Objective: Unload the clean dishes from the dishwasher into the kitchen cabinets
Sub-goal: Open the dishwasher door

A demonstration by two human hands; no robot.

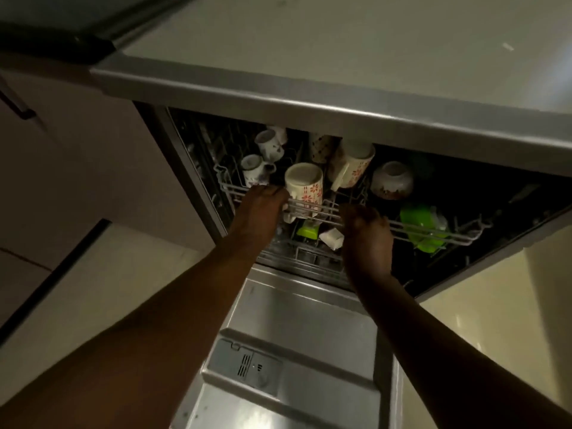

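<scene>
two bare forearms enter from lower left and lower right of frame. no sleeves, watch, rings or gloves visible. left hand point(260, 205) and right hand point(366, 230) bare, fingers slender.

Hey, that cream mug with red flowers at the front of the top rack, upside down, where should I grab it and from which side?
Grip the cream mug with red flowers around its upturned base and upper wall, coming from above. It stands mouth-down, so the rim is buried in the white wire rack, and neighbouring mugs crowd its back and sides. The left hand, closed on the rack rail beside it, is nearest.
</scene>
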